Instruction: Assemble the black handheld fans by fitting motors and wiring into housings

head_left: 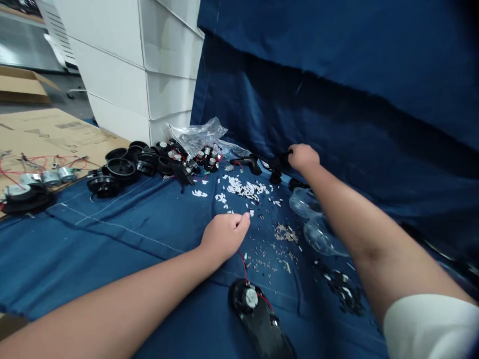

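Note:
My left hand (224,234) rests on the blue cloth (112,249) with its fingers curled, the fingertips pinched at a small white piece by the scatter of white bits (245,189). A red wire runs from under this hand to a black housing with a small motor (254,311) lying near me. My right hand (302,157) reaches far forward, closed on a black plastic part (279,162) at the back of the cloth.
Black round housings (119,169) and small motors with red wires (48,177) lie at the left on cardboard. A clear plastic bag (196,132) sits before stacked white boxes (149,65). Clear cups (318,224) and tiny screws (284,232) lie under my right arm.

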A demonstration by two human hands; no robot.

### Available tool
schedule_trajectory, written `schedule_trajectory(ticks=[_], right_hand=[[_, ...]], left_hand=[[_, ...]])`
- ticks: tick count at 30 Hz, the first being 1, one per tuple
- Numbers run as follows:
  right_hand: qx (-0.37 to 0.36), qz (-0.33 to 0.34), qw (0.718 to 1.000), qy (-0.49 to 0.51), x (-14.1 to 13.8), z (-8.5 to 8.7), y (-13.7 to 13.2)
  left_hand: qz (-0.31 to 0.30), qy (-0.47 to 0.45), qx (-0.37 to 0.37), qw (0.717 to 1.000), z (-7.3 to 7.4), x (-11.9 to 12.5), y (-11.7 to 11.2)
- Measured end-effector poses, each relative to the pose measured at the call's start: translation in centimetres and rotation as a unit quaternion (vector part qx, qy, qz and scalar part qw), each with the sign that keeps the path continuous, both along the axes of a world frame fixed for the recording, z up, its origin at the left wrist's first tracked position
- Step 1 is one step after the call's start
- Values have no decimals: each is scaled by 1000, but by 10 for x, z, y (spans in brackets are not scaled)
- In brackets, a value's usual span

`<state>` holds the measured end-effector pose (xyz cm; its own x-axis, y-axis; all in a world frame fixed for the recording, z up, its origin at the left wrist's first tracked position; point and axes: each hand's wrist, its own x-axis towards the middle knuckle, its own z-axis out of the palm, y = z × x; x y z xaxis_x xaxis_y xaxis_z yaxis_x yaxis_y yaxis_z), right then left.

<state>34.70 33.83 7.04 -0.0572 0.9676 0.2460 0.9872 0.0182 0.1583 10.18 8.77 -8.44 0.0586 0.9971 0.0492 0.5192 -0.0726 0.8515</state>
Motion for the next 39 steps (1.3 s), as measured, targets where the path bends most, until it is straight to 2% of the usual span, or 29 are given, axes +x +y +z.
schedule_trajectory(ticks=[4, 8, 10, 13, 16, 18, 21, 24, 26, 29, 34, 37, 39], right_hand=[[17, 114, 993, -35, 21, 31, -77], [-17, 219, 971, -93, 45, 48, -177], [-43, 254, 958, -125, 52, 44, -235], [-102, 268, 946, -151, 52, 20, -312], [-169, 214, 958, -89, 40, -10, -355], [-215, 185, 958, -29, 29, -24, -358], [-283, 168, 943, 51, 19, -34, -333], [-338, 154, 917, 147, 17, -42, -301], [-343, 155, 902, 214, 21, -51, -290], [-299, 164, 884, 320, 33, -74, -293], [-158, 158, 865, 450, 51, -112, -320], [-74, 156, 867, 467, 55, -120, -330], [-4, 185, 877, 444, 54, -118, -334]], left_hand=[[-1, 4, 13, 1000, 3, 0, -1], [-18, -1, 40, 999, 6, 3, 1], [-41, -4, 62, 997, 10, 4, 0], [-100, -13, 107, 989, 22, 2, -6], [-173, -27, 150, 973, 37, -3, -16], [-211, -37, 172, 961, 47, -6, -24], [-253, -51, 176, 950, 56, -9, -34], [-293, -59, 134, 945, 60, -9, -39], [-313, -58, 97, 943, 59, -9, -40], [-337, -55, 57, 938, 58, -10, -38], [-400, -20, -6, 916, 57, -11, -40], [-410, 10, -4, 912, 58, -7, -43], [-421, 20, 20, 907, 58, -4, -45]])
